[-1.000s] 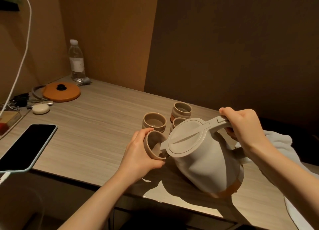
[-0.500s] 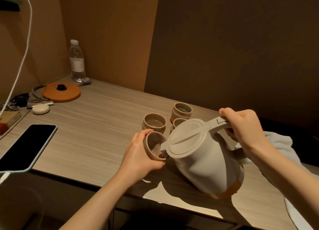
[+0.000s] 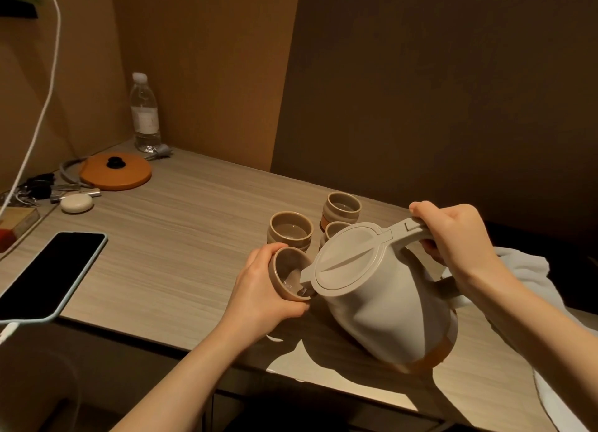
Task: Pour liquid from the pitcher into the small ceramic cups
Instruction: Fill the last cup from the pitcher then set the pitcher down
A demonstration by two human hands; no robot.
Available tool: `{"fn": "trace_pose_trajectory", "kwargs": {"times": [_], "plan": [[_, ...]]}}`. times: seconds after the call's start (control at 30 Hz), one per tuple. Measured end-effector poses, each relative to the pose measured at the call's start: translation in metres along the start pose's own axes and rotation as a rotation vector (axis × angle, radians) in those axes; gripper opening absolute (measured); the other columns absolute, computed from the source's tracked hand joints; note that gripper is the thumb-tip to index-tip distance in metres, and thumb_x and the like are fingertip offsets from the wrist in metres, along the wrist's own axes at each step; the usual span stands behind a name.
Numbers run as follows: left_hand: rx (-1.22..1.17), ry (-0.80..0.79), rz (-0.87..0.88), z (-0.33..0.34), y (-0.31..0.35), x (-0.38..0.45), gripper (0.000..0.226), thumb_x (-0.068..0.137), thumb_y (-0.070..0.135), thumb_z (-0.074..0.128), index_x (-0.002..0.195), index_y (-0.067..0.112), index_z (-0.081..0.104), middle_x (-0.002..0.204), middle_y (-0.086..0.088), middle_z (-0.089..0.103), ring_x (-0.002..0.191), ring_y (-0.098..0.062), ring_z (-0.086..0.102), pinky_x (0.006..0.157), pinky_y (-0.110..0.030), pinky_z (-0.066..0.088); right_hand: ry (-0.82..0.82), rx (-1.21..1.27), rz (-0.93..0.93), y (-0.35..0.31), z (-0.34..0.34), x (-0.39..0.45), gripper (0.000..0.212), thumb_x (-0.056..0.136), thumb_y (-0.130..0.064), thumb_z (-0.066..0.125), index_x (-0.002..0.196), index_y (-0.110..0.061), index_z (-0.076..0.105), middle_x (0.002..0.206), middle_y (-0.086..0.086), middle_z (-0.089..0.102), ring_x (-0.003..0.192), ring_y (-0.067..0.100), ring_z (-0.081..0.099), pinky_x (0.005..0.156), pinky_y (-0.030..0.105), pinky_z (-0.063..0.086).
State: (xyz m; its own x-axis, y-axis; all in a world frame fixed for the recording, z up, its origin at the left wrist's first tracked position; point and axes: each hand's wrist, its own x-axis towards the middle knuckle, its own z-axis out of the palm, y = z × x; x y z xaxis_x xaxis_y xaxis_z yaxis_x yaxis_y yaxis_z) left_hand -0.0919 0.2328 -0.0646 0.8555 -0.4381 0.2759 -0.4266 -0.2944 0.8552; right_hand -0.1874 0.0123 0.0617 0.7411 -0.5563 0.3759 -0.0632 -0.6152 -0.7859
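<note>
Head view: person's two bare arms reach in from below over a pale wood-grain table (image 3: 181, 237).
Pitcher: grey-beige plastic pitcher (image 3: 388, 305) with a round flat lid and an orange band at its base; tilted far to the left, spout down, base lifted at the right.
Right hand: right hand (image 3: 453, 237) is clenched around the pitcher's handle from above, thumb lying along the top of the handle near the lid hinge.
Held cup: small brown ceramic cup (image 3: 288, 274), tipped so its mouth faces the spout; spout tip sits inside the rim. A little clear liquid shows at the cup's lower edge.
Left hand: left hand (image 3: 263, 289) grasps the held cup, fingers wrapped round its outer wall, thumb along the upper rim.
Other cups: three matching brown ceramic cups stand upright on the table just behind the lid: front-left cup (image 3: 290, 230), rear cup (image 3: 343, 206), and a half-hidden cup (image 3: 333, 231) behind the lid's edge. Front-left and rear cups appear to hold liquid.
Right of pitcher: white cloth (image 3: 524, 269) lies on the table, partly under the right forearm.
Left edge: black smartphone (image 3: 48, 274), screen up, with a white cable plugged in.
Far left corner: round orange lid with black knob (image 3: 115, 171), clear plastic water bottle (image 3: 145, 114), small white oval case (image 3: 76, 203).
</note>
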Motion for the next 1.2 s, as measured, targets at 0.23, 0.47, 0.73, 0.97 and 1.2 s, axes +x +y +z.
{"fn": "trace_pose_trajectory", "kwargs": {"times": [0.23, 0.47, 0.73, 0.97, 1.2], "plan": [[-0.006, -0.002, -0.006, -0.0001, -0.0019, 0.0, 0.092, 0.048, 0.025, 0.093, 0.129, 0.028, 0.048, 0.123, 0.011, 0.051, 0.113, -0.007, 0.05, 0.089, -0.021, 0.045, -0.011, -0.011, 0.002, -0.0015, 0.0026, 0.0016, 0.05, 0.087, -0.029, 0.057, 0.044, -0.003, 0.054, 0.042, 0.007, 0.046, 0.041, 0.012, 0.041, 0.051, 0.03, 0.037], [-0.015, 0.001, -0.006, 0.0001, -0.0025, 0.0005, 0.089, 0.049, 0.024, 0.092, 0.127, 0.029, 0.048, 0.122, 0.011, 0.051, 0.112, -0.006, 0.05, 0.093, -0.027, 0.047, -0.022, 0.0, -0.009, -0.0017, 0.0036, 0.0031, 0.051, 0.088, -0.027, 0.057, 0.04, -0.01, 0.052, 0.037, -0.001, 0.045, 0.037, 0.007, 0.04, 0.042, 0.017, 0.036], [-0.023, -0.002, -0.009, 0.0007, -0.0056, -0.0003, 0.089, 0.049, 0.024, 0.092, 0.126, 0.03, 0.048, 0.121, 0.013, 0.051, 0.111, -0.005, 0.05, 0.086, -0.017, 0.043, -0.02, 0.002, -0.014, -0.0026, 0.0049, 0.0023, 0.052, 0.089, -0.028, 0.057, 0.04, -0.012, 0.052, 0.035, -0.004, 0.045, 0.035, 0.004, 0.04, 0.042, 0.017, 0.035], [-0.026, 0.005, -0.019, 0.0006, -0.0054, -0.0013, 0.088, 0.049, 0.024, 0.091, 0.126, 0.028, 0.049, 0.121, 0.01, 0.052, 0.111, -0.007, 0.051, 0.089, -0.025, 0.047, -0.019, 0.004, -0.008, -0.0046, 0.0053, 0.0018, 0.051, 0.088, -0.027, 0.057, 0.038, -0.015, 0.052, 0.038, -0.001, 0.046, 0.037, 0.005, 0.041, 0.042, 0.017, 0.036], [-0.032, 0.007, -0.023, 0.0001, -0.0049, -0.0013, 0.087, 0.049, 0.024, 0.091, 0.125, 0.029, 0.049, 0.12, 0.01, 0.053, 0.11, -0.007, 0.051, 0.091, -0.029, 0.049, -0.026, -0.008, -0.019, -0.0051, 0.0056, 0.0019, 0.051, 0.087, -0.027, 0.057, 0.04, -0.01, 0.053, 0.037, 0.0, 0.045, 0.037, 0.007, 0.04, 0.041, 0.015, 0.035]]}}
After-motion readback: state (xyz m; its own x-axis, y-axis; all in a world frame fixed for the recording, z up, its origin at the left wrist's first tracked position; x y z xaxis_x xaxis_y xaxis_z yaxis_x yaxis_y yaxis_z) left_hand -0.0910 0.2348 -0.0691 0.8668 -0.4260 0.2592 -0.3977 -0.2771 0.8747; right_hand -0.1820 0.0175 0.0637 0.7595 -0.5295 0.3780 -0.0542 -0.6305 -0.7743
